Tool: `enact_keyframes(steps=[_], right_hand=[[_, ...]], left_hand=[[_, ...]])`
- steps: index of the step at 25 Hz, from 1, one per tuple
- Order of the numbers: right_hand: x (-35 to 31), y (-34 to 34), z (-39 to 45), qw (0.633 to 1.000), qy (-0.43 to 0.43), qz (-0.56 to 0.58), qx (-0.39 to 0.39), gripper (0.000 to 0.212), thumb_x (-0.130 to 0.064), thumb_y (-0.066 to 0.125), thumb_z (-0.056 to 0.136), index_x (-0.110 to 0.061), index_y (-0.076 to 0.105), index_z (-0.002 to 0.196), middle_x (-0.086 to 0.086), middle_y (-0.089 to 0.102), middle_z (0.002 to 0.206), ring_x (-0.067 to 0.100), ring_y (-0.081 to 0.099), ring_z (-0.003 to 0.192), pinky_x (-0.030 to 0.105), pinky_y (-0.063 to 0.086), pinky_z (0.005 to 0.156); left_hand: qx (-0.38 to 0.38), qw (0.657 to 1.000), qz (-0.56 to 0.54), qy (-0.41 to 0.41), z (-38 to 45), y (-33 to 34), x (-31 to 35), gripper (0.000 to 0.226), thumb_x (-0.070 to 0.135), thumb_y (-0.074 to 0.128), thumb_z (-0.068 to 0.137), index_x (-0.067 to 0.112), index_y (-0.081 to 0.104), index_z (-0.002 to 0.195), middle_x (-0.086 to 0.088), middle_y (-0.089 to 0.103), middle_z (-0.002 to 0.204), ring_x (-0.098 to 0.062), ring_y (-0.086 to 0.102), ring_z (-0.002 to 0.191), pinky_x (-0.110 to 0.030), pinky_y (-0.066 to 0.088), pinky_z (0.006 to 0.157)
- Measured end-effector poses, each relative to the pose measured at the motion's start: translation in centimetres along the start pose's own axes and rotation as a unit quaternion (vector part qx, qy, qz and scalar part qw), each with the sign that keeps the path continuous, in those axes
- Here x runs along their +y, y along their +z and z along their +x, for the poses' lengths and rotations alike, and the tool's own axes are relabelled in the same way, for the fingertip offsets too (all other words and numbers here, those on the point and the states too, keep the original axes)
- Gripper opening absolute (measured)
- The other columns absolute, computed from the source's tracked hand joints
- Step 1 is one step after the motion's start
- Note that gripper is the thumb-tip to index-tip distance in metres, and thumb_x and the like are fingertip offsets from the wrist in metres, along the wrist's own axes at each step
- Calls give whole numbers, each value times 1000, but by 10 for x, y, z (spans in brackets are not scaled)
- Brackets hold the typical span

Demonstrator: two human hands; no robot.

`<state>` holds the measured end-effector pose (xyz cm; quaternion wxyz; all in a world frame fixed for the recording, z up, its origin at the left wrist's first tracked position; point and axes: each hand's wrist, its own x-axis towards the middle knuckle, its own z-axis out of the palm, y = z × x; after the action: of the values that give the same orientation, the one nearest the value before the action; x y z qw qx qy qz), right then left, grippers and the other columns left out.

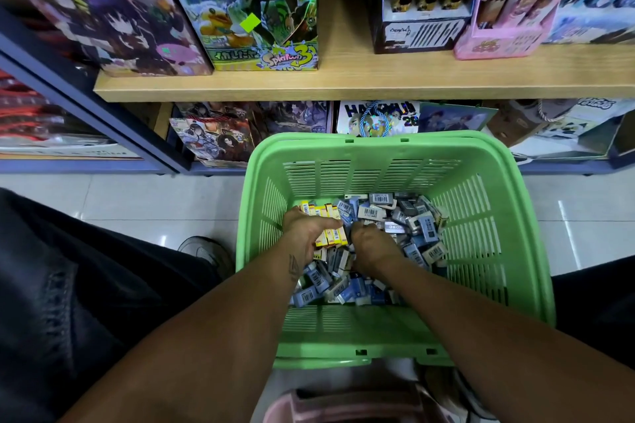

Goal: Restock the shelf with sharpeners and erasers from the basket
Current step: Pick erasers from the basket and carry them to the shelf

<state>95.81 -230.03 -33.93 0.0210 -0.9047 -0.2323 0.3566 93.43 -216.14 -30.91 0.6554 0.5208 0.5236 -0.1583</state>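
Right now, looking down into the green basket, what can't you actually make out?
- Right hand, head view: fingers dig into the blue packets, so any grip is hidden.
- Packet print: too small to read.
- Basket floor: covered by the pile.
- Yellow packets: left hand covers part of the row.

The basket [488, 161] stands on the floor [137, 203] in front of the shelf [343, 86], between the person's legs. In the basket lies a heap of small packets [405, 223]. Both hands are inside it: the left hand [305, 230] on the left, closed around a row of small boxes [330, 233], and the right hand [371, 244] just beside it, on the heap. On the shelf stand big boxes [254, 3]. Under the shelf, behind the basket, stand paper bags [216, 137]. A shoe [206, 251] is to the left of the basket.
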Motion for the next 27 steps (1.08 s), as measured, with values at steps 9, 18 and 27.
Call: enact_keyframes(steps=[9,18,27], right_hand=[[28,-61,-17,962,33,264,-55,44,-6,82,76,-16,66,116,3,63,123,22,63,107,38,58,88],[25,-215,-114,889,-40,456,9,20,6,72,83,0,64,100,21,68,98,24,72,76,38,62,73],[-11,-313,-227,787,-203,542,212,32,10,70,83,-6,69,110,12,75,100,24,72,89,41,59,86]], left_hand=[[-120,991,51,6,-25,-18,23,127,18,101,30,6,42,142,-12,47,148,-37,49,130,-49,52,93],[-218,959,101,148,-122,-15,124,122,27,104,26,12,50,135,-5,65,129,-25,55,126,-56,37,110],[-312,902,12,300,-263,-29,197,46,-10,78,62,3,69,105,-22,73,103,-32,72,88,-45,60,78]])
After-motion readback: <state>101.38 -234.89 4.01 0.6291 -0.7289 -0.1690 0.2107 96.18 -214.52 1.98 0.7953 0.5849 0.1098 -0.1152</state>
